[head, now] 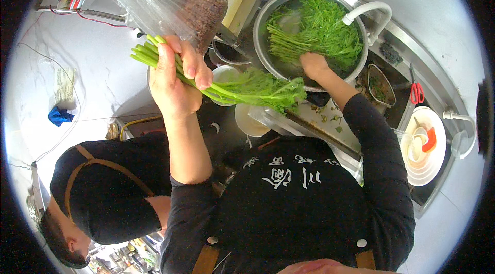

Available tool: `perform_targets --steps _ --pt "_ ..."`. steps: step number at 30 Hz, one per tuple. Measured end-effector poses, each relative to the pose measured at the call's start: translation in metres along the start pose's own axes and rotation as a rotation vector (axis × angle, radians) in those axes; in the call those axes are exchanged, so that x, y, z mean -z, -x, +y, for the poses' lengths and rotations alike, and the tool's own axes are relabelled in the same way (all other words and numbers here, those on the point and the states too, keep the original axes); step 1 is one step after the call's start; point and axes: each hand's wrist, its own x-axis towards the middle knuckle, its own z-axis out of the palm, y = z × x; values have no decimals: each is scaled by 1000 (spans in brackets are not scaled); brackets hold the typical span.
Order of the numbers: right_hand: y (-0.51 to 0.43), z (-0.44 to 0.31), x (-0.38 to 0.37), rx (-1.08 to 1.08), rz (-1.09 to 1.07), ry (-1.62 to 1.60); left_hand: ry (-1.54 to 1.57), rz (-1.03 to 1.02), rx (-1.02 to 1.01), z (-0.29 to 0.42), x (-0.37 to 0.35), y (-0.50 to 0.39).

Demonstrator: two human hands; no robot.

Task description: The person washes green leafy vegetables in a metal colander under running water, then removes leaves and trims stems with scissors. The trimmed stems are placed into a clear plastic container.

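A bunch of green leafy stems [228, 96], feathery at the leaf end, is gripped in my left hand [180, 77], its cut ends pointing left. To the right, a large round metal basin [260, 38] holds water and more of the same leafy greens [328, 28], stems to the left and leaves to the right. My right hand [314, 66] reaches over the basin's near side into the greens, its fingers partly hidden at the stems. Whether those fingers are closed on stems cannot be told.
A white faucet [371, 11] arches over the basin's right side. Red-handled scissors [417, 93], a strainer basket [381, 84] and a white basin with utensils [425, 169] lie right. A clear plastic bag with brown contents [205, 7] is beyond my left hand. A co-worker [112, 192] stands left.
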Motion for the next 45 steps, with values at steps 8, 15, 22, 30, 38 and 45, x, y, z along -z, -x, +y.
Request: perform_targets --steps 8,15,22,30,38,45 --pt "-14 41 39 -20 533 -336 -39 82 41 -10 9 3" --pt "-11 33 53 178 469 -226 -11 126 55 -13 16 7" --pt "8 3 24 -9 344 -66 -41 151 79 -15 17 5" --pt "-17 33 29 -52 463 22 -15 154 123 -19 12 0" --pt "8 19 42 -75 364 -26 -38 194 132 -22 14 1" --pt "23 -1 11 242 101 85 -111 236 166 -28 14 -3"
